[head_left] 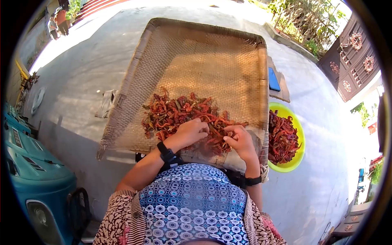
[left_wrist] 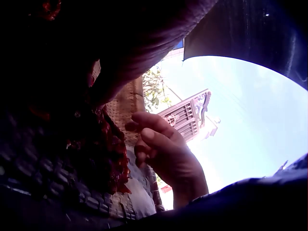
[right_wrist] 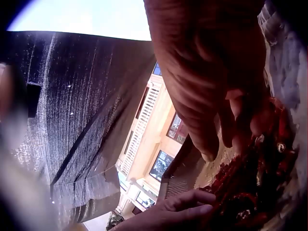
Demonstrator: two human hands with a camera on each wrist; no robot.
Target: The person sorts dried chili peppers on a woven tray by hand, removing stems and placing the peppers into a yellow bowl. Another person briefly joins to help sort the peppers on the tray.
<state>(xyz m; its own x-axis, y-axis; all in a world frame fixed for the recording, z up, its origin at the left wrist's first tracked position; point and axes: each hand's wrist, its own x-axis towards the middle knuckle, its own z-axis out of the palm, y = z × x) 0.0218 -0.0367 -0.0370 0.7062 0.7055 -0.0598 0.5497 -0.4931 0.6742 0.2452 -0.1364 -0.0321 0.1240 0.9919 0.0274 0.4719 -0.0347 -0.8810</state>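
Observation:
A heap of red, wrinkled chili peppers [head_left: 175, 110] lies on the near part of a large woven bamboo tray [head_left: 212, 61]. My left hand [head_left: 192, 131] is low over the front of the heap, its fingertips among the peppers. In the right wrist view, the index finger and thumb of that left hand [right_wrist: 178, 211] lie apart at the pile's edge. To its right, my right hand [head_left: 241, 143] hovers at the heap's right side, fingers loosely bent. The left wrist view shows this right hand [left_wrist: 168, 154] with no pepper visible between thumb and fingers.
A yellow-green basin [head_left: 300, 151] full of red peppers stands right of the tray. Beyond it, a blue phone-like object [head_left: 273, 79] lies on cardboard [head_left: 281, 92]. A teal machine [head_left: 41, 163] stands at left. Two people [head_left: 59, 22] are far off at upper left.

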